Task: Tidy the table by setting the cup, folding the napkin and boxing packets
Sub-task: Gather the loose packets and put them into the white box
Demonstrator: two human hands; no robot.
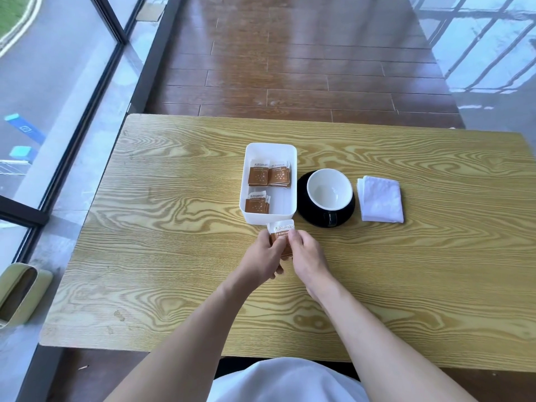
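Observation:
A white box [292, 181] stands mid-table with several brown-and-white packets [269, 176] stacked inside. Just in front of its near edge, my left hand [268, 256] and my right hand [307, 256] together hold a small stack of the same packets [280, 229], fingers pinching it from both sides. To the right of the box, a white cup [329, 189] sits upright on a black saucer [311, 219]. A folded white napkin [380, 199] lies flat to the right of the saucer.
The wooden table [174, 256] has its left edge near a glass wall. A green chair [20, 294] stands at the lower left. Dark wooden floor lies beyond the far edge.

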